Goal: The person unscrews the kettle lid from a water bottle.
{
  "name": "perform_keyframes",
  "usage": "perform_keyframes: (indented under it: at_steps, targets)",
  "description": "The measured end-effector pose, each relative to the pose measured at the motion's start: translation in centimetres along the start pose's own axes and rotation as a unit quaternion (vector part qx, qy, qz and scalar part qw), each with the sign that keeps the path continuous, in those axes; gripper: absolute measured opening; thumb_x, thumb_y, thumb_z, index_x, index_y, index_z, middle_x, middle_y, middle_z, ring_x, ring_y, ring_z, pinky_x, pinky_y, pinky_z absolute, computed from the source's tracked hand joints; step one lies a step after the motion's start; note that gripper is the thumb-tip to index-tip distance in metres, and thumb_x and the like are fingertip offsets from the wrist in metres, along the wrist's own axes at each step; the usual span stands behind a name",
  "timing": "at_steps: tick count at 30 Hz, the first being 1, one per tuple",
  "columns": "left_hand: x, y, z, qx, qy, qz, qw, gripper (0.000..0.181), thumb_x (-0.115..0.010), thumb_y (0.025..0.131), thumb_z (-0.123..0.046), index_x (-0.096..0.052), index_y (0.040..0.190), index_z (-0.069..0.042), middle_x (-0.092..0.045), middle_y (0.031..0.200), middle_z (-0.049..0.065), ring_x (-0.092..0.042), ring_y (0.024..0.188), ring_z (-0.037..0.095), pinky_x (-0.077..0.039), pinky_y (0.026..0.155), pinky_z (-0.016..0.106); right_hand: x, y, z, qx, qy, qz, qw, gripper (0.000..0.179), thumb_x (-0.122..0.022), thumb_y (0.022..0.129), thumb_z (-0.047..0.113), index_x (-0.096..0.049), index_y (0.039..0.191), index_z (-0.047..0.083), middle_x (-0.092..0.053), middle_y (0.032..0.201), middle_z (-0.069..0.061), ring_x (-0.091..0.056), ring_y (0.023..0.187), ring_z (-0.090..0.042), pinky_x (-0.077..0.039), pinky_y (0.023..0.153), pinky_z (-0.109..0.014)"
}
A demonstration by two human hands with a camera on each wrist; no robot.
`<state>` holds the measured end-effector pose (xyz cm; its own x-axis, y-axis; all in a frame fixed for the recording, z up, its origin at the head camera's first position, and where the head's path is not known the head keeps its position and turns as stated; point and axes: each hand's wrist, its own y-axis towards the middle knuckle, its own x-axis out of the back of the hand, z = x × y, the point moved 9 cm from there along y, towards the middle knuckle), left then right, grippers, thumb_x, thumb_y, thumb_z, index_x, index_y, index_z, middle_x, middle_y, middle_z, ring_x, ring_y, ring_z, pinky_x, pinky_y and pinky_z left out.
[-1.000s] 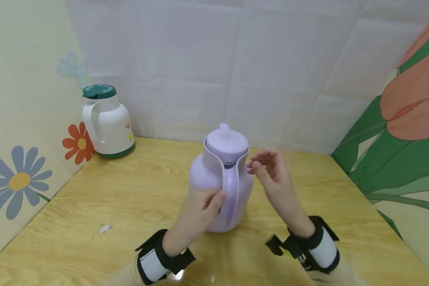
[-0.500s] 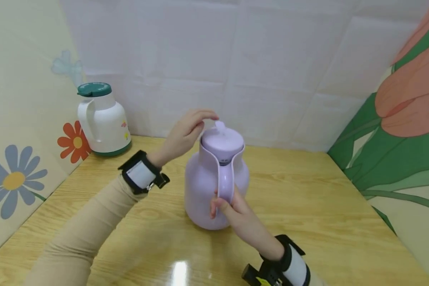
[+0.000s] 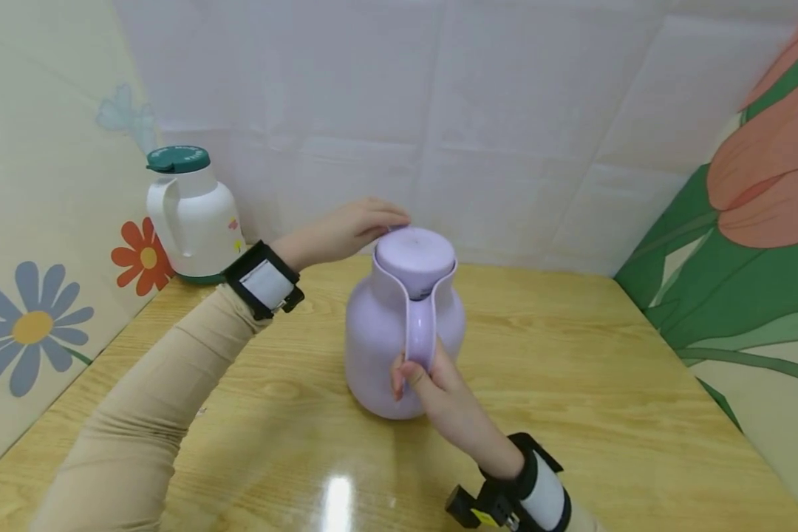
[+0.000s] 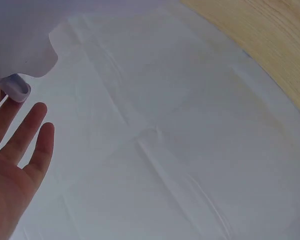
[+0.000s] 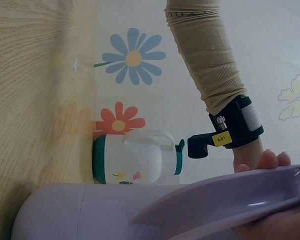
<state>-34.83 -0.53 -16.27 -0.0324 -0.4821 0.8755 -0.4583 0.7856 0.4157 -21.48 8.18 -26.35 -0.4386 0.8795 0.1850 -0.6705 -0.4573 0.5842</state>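
A lilac thermos jug [image 3: 375, 347] stands upright on the table, its handle [image 3: 421, 329] facing me. My right hand [image 3: 448, 406] grips the lower part of that handle, the thumb lying on its left side. In the right wrist view the jug's body [image 5: 55, 215] runs along the bottom. My left hand [image 3: 349, 230] reaches over from the left, fingertips on the tab at the back of the round lid [image 3: 415, 255]. The left wrist view shows the small tab [image 4: 16, 90] at the fingertips, with the other fingers [image 4: 27, 135] extended.
A white thermos jug [image 3: 202, 222] with a green lid stands at the back left corner. The wooden table [image 3: 572, 369] meets a white cloth backdrop [image 3: 505, 133] behind. Flower-printed panels [image 3: 33, 185] flank it on both sides.
The right hand has moved from beside the jug onto the handle, and the left hand from the handle up to the lid. The lid's tab, upright before, now lies tipped back under the left fingers.
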Motion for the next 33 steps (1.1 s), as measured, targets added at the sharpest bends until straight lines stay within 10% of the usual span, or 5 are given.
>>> perform_keyframes:
  at_steps: [19,33]
  targets:
    - [1.9,-6.3,-4.5,-0.023,0.072,-0.203,0.9763,0.018,-0.078,0.087,-0.004,-0.073,0.102,0.005,-0.071,0.097,0.015,-0.063,0.093,0.031,-0.054,0.084,0.042,-0.5,-0.2,0.2,0.005,-0.009,-0.009,0.9999,0.038,-0.040,0.107,0.029,-0.040,0.101,-0.009,-0.048,0.077,-0.020,-0.053,0.071,-0.013,-0.049,0.067,-0.027]
    - [1.4,-7.1,-5.1,-0.046,-0.040,-0.203,0.9773,0.025,-0.069,0.088,0.010,-0.070,0.113,0.008,-0.068,0.117,0.022,-0.062,0.115,0.038,-0.050,0.099,0.045,-0.4,-0.5,0.3,0.006,-0.015,-0.016,0.9997,0.034,-0.040,0.108,0.024,-0.038,0.103,-0.009,-0.048,0.077,-0.021,-0.054,0.072,-0.013,-0.050,0.068,-0.027]
